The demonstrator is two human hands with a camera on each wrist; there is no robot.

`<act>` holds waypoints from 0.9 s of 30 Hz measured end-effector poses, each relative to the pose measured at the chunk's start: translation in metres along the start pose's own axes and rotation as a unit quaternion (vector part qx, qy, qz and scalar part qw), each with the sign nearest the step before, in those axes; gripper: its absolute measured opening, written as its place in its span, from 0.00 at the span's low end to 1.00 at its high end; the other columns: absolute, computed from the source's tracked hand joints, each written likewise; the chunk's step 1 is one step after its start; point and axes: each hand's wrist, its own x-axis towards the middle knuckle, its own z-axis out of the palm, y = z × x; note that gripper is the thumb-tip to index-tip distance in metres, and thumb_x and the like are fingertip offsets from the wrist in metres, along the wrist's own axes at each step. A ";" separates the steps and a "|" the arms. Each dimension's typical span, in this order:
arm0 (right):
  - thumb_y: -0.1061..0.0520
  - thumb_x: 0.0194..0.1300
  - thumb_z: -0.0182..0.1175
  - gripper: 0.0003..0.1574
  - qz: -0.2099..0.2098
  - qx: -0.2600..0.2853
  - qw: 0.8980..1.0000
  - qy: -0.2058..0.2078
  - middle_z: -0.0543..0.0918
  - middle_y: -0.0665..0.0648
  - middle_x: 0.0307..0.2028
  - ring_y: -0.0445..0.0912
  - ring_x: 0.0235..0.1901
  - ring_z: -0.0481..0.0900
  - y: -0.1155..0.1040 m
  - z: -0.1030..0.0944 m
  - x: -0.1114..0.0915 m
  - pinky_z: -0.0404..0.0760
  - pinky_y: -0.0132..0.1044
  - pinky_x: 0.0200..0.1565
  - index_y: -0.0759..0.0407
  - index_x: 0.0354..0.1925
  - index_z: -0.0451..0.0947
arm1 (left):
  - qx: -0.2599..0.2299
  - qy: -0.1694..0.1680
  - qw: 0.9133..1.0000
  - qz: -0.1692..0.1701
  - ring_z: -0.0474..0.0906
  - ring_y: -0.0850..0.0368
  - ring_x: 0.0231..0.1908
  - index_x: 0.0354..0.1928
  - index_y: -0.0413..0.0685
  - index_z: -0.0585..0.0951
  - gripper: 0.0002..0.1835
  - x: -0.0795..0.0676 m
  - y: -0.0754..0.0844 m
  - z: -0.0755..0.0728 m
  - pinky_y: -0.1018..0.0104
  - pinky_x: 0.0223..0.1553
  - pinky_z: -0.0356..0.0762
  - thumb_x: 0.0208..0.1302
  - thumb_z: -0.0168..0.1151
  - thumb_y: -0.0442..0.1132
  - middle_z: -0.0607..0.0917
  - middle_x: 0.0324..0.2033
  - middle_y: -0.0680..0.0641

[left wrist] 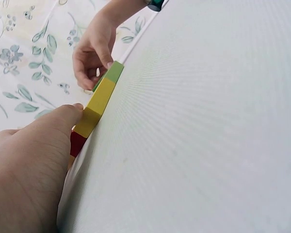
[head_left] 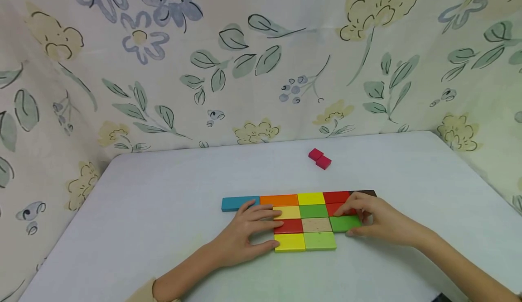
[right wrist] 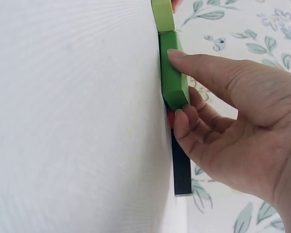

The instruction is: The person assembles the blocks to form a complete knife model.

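Flat colored blocks lie side by side on the white table. My left hand point(head_left: 240, 236) stretches its fingers along their left side, touching the yellow block point(head_left: 289, 242) and the red block point(head_left: 287, 226). My right hand point(head_left: 381, 218) holds the green block point(head_left: 344, 223) at the right end of the third row. In the right wrist view its thumb point(right wrist: 184, 56) presses the block's near side, while curled fingers meet its right end. A light green block point(head_left: 320, 241) adjoins the yellow one in the nearest row. The right hand partly covers the dark block point(head_left: 369, 193).
Two small crimson blocks point(head_left: 324, 162) lie apart toward the back of the table point(head_left: 175, 179). A blue block point(head_left: 238, 202) extends the back row leftward, next to an orange block point(head_left: 279, 200). Floral cloth point(head_left: 261, 103) hangs behind the table.
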 end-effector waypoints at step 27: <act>0.58 0.63 0.77 0.22 0.016 0.022 1.000 -0.010 0.83 0.50 0.44 0.40 0.38 0.79 0.000 -0.014 0.004 0.84 0.29 0.39 0.53 0.55 0.86 | 0.002 0.007 1.000 0.012 0.72 0.55 0.72 0.64 0.55 0.86 0.22 -0.001 -0.004 0.002 0.34 0.75 0.57 0.70 0.72 0.50 0.81 0.68 0.56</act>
